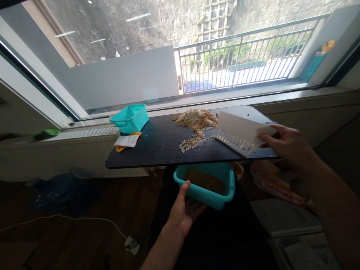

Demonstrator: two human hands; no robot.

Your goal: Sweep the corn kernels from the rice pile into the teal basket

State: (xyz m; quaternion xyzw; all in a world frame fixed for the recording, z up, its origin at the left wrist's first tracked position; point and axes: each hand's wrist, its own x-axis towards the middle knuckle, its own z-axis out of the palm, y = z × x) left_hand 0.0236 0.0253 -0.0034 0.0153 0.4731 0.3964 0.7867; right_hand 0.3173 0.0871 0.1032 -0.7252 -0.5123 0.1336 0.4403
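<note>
My left hand (184, 212) grips a teal plastic tub (218, 200) from below, holding it just under the near edge of the dark tabletop (157, 144). The tub holds brown beans (204, 180). My right hand (287, 144) pinches a white toothed sieve scoop (239, 133), its slotted edge resting on the tabletop. A pile of mixed beans and white grains (197, 123) lies left of the scoop, with a small trail (194, 142) reaching toward the near edge.
A second teal tub (131, 118) stands at the tabletop's far left, beside a white packet (127, 141) on something orange. A window and railing lie behind. A white cable and plug (131, 243) lie on the floor. A patterned bag (272, 182) sits to the right.
</note>
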